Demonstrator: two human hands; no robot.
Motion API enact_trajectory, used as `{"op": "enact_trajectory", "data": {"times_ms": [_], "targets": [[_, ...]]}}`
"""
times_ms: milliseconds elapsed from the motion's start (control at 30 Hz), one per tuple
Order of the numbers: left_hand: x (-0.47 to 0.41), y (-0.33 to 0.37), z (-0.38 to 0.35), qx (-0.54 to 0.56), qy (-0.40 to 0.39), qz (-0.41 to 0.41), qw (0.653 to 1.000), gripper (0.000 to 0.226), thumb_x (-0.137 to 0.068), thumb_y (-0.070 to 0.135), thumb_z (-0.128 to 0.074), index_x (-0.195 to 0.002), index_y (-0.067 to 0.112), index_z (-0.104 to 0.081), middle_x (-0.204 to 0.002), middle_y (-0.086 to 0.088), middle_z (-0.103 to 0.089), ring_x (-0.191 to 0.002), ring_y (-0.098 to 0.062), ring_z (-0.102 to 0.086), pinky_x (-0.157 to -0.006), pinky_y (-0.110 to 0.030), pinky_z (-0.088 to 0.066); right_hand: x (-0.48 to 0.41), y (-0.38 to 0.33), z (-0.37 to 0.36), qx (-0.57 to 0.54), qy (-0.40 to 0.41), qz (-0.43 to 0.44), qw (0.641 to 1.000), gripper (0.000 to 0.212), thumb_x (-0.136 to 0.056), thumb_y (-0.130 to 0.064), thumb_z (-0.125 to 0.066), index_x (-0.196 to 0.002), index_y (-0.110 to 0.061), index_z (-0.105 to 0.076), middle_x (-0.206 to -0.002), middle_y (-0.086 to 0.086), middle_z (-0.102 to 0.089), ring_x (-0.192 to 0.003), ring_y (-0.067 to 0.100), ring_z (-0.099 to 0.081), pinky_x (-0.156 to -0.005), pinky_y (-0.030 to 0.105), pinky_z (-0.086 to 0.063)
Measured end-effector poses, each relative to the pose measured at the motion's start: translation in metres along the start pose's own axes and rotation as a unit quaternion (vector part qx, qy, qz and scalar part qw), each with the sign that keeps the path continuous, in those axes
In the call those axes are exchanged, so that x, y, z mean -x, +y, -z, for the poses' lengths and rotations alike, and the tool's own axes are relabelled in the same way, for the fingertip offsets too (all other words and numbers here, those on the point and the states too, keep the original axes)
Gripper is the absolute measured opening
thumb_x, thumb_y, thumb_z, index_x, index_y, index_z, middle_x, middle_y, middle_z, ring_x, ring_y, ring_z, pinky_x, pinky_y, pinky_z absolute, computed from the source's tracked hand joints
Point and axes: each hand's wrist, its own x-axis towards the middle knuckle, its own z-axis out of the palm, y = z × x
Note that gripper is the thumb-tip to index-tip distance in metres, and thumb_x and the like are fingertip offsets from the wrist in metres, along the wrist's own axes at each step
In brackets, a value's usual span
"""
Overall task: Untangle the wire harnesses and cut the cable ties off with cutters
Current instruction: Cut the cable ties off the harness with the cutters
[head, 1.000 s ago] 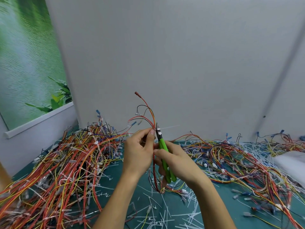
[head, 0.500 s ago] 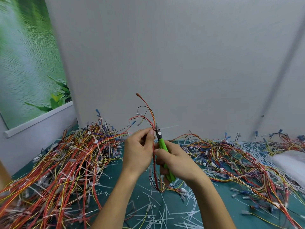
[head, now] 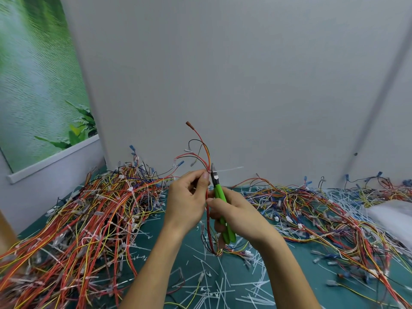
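Above the green table (head: 189, 239), we hold one wire harness (head: 209, 161) upright between both hands. Our left hand (head: 187, 204) pinches the bundle near its top, and loose wire ends fan out above it. Our right hand (head: 240, 217) grips the green-handled cutters (head: 219, 192), tip up, just beside the bundle where a white cable tie (head: 229, 169) sticks out rightward. Tangled harnesses (head: 89, 219) heap at left, and more wires (head: 312, 208) spread at right. Cut ties (head: 223, 286) litter the table. A white bag-like shape (head: 390, 217) lies far right; we cannot tell its contents.
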Motion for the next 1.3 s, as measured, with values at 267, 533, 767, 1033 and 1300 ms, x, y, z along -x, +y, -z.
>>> {"op": "enact_trajectory", "data": {"times_ms": [267,533,767,1033,1300], "targets": [[-0.0010,-0.0016,-0.0016,-0.005,0.005,-0.011,1.000,0.024,-0.101,0.025,-0.061,-0.093,0.046,-0.070,-0.083,0.016,-0.074,-0.073,-0.003,-0.070,-0.063,-0.020,-0.056,0.0023,-0.0006,0.0015,-0.004,-0.005,-0.015,1.000,0.022,-0.098,-0.018,-0.049,-0.109,0.000,-0.053,-0.061,-0.009,-0.049,-0.052,0.014,-0.045,-0.051,0.031,-0.044],[-0.0010,-0.0022,0.0006,-0.019,-0.001,0.002,1.000,0.015,-0.101,0.026,-0.061,-0.107,0.028,-0.075,-0.091,0.013,-0.075,-0.086,-0.008,-0.071,-0.074,-0.030,-0.060,0.0042,-0.0033,0.0010,-0.041,-0.020,-0.024,0.999,0.025,-0.101,-0.044,-0.056,-0.093,-0.020,-0.054,-0.073,0.000,-0.052,-0.059,0.020,-0.053,-0.055,0.035,-0.050],[-0.0018,-0.0017,0.0025,-0.037,0.013,-0.020,0.999,0.018,-0.101,0.026,-0.062,-0.111,0.022,-0.076,-0.092,0.010,-0.074,-0.086,-0.011,-0.070,-0.075,-0.037,-0.061,0.0059,-0.0056,-0.0001,-0.015,-0.006,-0.003,1.000,0.026,-0.106,-0.030,-0.052,-0.095,-0.006,-0.051,-0.068,-0.003,-0.047,-0.053,0.014,-0.049,-0.050,0.031,-0.045],[-0.0017,-0.0030,0.0017,-0.039,0.020,-0.025,0.999,0.019,-0.101,0.027,-0.061,-0.112,0.020,-0.076,-0.090,0.009,-0.073,-0.081,-0.014,-0.070,-0.072,-0.044,-0.061,0.0064,-0.0064,-0.0013,-0.014,-0.004,-0.006,1.000,0.027,-0.106,-0.023,-0.048,-0.110,0.004,-0.049,-0.067,-0.002,-0.047,-0.053,0.016,-0.050,-0.048,0.033,-0.048],[-0.0006,0.0026,0.0031,-0.054,0.008,-0.042,0.998,0.023,-0.101,0.028,-0.060,-0.114,0.017,-0.076,-0.096,0.008,-0.073,-0.090,-0.012,-0.069,-0.077,-0.039,-0.059,0.0051,-0.0052,-0.0013,-0.062,-0.031,0.002,0.998,0.019,-0.098,-0.037,-0.059,-0.094,-0.018,-0.057,-0.074,0.005,-0.045,-0.059,0.018,-0.047,-0.054,0.030,-0.045]]}}
